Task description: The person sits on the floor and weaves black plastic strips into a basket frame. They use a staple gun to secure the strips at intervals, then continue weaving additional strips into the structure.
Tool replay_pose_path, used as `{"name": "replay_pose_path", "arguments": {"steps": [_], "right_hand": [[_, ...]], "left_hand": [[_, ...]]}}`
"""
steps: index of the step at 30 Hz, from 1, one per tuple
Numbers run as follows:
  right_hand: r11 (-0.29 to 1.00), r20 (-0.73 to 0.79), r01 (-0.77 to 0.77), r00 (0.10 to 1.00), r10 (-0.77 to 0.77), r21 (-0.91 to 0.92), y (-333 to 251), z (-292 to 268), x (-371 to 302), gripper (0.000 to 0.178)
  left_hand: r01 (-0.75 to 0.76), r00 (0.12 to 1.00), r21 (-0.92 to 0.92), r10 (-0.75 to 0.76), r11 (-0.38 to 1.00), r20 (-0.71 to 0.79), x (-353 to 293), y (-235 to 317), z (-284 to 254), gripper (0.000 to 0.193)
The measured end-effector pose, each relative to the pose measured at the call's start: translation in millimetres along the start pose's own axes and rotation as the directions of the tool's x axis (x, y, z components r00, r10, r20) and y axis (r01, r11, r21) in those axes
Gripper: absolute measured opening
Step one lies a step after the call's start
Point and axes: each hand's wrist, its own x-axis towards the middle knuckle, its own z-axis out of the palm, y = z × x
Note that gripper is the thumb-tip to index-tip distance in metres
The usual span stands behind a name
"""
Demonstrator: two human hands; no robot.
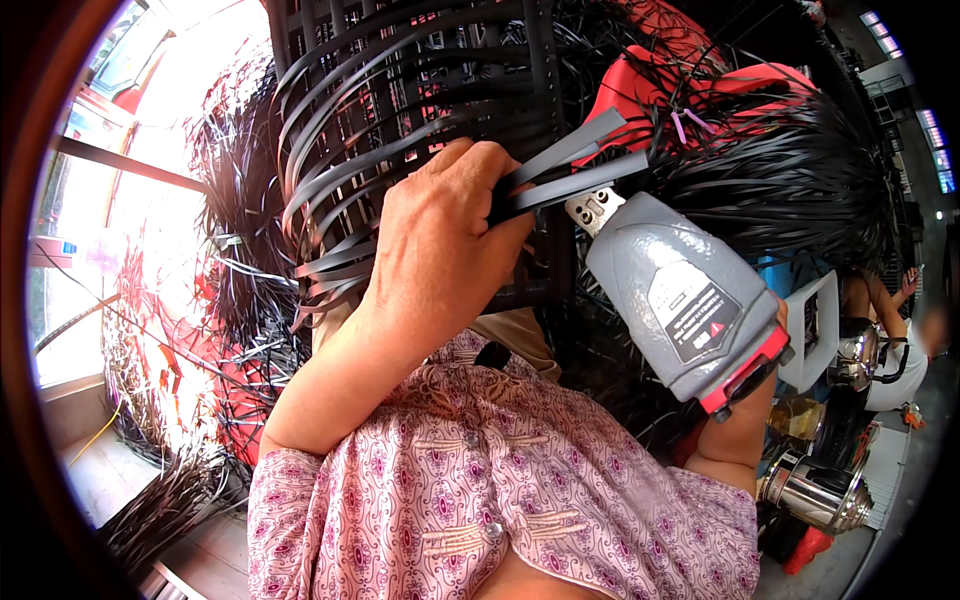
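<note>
My left hand (450, 215) is closed around several flat black plastic strips (580, 185), whose cut ends stick out to the right past my thumb. Under that hand lies a black woven frame (415, 85), with long strips curving from its left side. A grey handheld power tool (675, 290) with red trim and a metal nose is close to the strip ends; I cannot tell whether they touch. Behind the tool's rear end, my right hand (781, 312) is mostly hidden, its forearm rising to the tool, which it holds up.
Bundles of loose black strips (790, 180) lie at the right, beside a red plastic piece (640, 95). More strips (240, 200) heap up on the left by a bright window. Farther right are a white plastic stool (812, 330), a shiny metal pot (815, 492) and another person (895, 365).
</note>
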Motion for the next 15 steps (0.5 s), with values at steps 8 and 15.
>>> {"name": "replay_pose_path", "arguments": {"steps": [8,15], "right_hand": [[1.000,-0.010,0.015,1.000,-0.015,0.025,3.4,4.6,-3.1,0.046],[0.875,0.166,0.232,0.970,-0.176,-0.424,-7.0,-3.8,1.3,0.043]], "left_hand": [[0.006,1.000,-0.007,-0.006,1.000,0.010,-1.1,0.0,-1.8,0.029],[-0.003,1.000,-0.028,0.004,1.000,0.024,0.1,-0.2,-2.6,0.028]]}}
